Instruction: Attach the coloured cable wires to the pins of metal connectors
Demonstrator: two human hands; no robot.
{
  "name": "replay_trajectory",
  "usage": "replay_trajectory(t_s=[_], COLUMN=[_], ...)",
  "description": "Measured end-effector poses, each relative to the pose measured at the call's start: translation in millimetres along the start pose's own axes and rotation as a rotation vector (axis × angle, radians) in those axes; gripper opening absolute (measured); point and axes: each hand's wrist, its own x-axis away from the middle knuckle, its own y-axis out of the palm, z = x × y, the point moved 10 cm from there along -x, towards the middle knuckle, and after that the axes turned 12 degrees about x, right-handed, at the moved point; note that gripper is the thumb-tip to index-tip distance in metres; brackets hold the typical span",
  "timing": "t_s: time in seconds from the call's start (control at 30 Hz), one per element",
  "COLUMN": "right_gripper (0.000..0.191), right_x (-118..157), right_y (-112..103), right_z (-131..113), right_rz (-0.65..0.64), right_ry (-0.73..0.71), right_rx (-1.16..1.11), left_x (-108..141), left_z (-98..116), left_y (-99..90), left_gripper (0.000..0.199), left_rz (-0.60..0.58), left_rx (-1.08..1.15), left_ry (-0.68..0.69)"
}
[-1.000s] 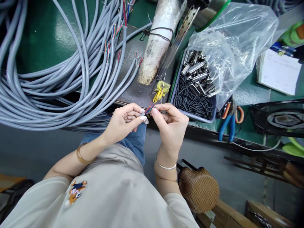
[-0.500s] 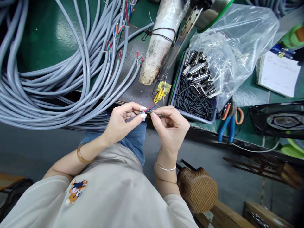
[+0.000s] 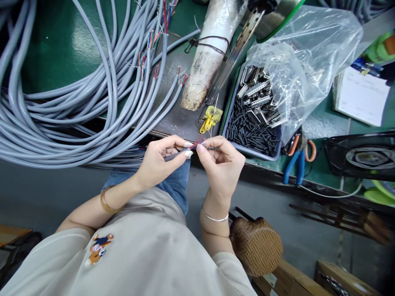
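My left hand (image 3: 162, 158) is closed round the end of a grey cable (image 3: 176, 156), thumb and forefinger pinching it where the jacket stops. Coloured wires (image 3: 195, 144), red and blue among them, fan out of that end. Opposite, my right hand (image 3: 219, 160) pinches some of these wires between thumb and forefinger; its fingertips nearly meet those of the left. Which wires sit in the pinch is partly hidden. Just beyond the hands, a small yellow tool (image 3: 208, 121) lies at the bench edge.
Many grey cables (image 3: 92, 98) with stripped ends loop across the bench at left. A bin (image 3: 277, 155) holds black sleeves (image 3: 249, 127) and metal connectors (image 3: 257, 92), partly under a plastic bag (image 3: 317, 61). Blue-handled cutters (image 3: 294, 166) hang at the edge. A stool (image 3: 257, 246) stands below.
Both hands have shifted slightly, and more of the grey cable shows in the left. The wires between the fingertips have been rearranged; the green one no longer stands out.
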Motion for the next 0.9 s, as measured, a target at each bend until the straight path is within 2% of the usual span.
replay_trajectory(t_s=[0.1,0.43,0.77,0.9], right_gripper=[0.01,0.01,0.005,0.008], right_x=[-0.6,-1.5,-2.5,-1.8], right_y=[2.2,0.4,-2.2,-1.5], right_z=[6.2,12.4,8.3,6.8], right_rz=[-0.021,-0.016,-0.02,-0.025], right_ry=[0.046,0.067,0.029,0.023], right_rx=[-0.03,-0.041,-0.049,-0.036], left_x=[-0.3,0.4,2.1,1.6], left_z=[0.4,-4.9,-7.6,-6.7], left_y=[-0.5,-2.3,-0.5,0.2], left_gripper=[0.01,0.015,0.014,0.016], left_rz=[0.005,0.023,0.005,0.012], left_rx=[0.01,-0.017,-0.031,-0.03], left_ry=[0.0,-0.071,-0.092,-0.107])
